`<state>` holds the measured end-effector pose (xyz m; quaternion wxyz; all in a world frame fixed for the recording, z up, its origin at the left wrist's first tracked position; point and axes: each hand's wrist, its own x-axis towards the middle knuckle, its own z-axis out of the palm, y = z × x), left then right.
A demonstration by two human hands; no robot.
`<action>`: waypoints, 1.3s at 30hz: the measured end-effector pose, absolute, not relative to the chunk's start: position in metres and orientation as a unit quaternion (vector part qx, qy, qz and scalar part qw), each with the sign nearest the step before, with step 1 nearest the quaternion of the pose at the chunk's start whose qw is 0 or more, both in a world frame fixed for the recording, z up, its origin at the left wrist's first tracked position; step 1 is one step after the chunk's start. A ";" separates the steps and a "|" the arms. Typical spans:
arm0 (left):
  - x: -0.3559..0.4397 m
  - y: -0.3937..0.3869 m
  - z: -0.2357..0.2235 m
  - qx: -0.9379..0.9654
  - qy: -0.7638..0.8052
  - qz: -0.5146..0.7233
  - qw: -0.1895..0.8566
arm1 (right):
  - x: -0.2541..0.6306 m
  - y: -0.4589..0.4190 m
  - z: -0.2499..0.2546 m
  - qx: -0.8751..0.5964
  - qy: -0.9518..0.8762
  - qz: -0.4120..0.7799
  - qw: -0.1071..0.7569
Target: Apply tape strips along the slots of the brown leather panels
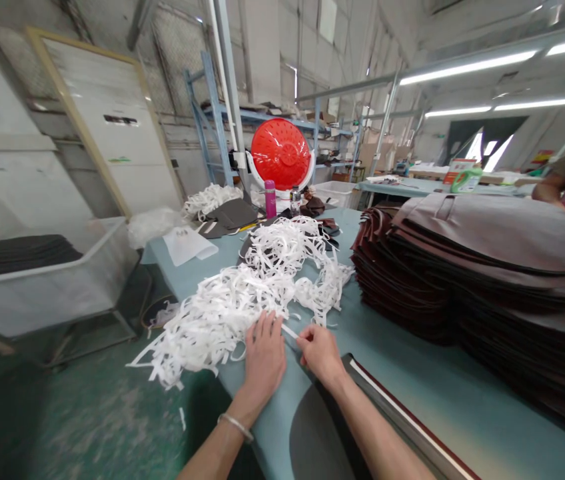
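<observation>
A loose heap of thin white strips (227,300) spreads over the near-left part of the blue-green table. My left hand (266,350) lies at the heap's right edge, fingers stretched out and touching the strips. One white strip (290,331) runs from beside its fingertips to my right hand (320,350), which pinches it between thumb and fingers. Under my right forearm lies a dark grey curved piece (315,427). Beside that forearm, to the right, is a long dark piece with a white band (407,413) along it.
A tall stack of dark brown sheets (412,280) fills the right side, with a person's arm (552,187) behind it. At the table's far end stand a pink bottle (270,199) and a red round fan-like object (281,153). A white bin (52,293) stands left.
</observation>
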<state>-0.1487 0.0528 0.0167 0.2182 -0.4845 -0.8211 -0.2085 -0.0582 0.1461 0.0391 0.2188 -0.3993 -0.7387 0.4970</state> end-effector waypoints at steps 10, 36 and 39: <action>-0.138 0.060 0.026 -0.435 -0.805 -0.349 0.199 | 0.152 0.139 0.071 -0.485 -0.648 0.519 0.274; 0.054 0.055 0.113 -0.475 -0.500 -0.540 -0.481 | 0.188 0.079 0.132 -0.430 -0.567 0.518 0.475; 0.052 0.051 0.114 -0.514 -0.503 -0.511 -0.471 | 0.188 0.074 0.137 -0.416 -0.543 0.551 0.478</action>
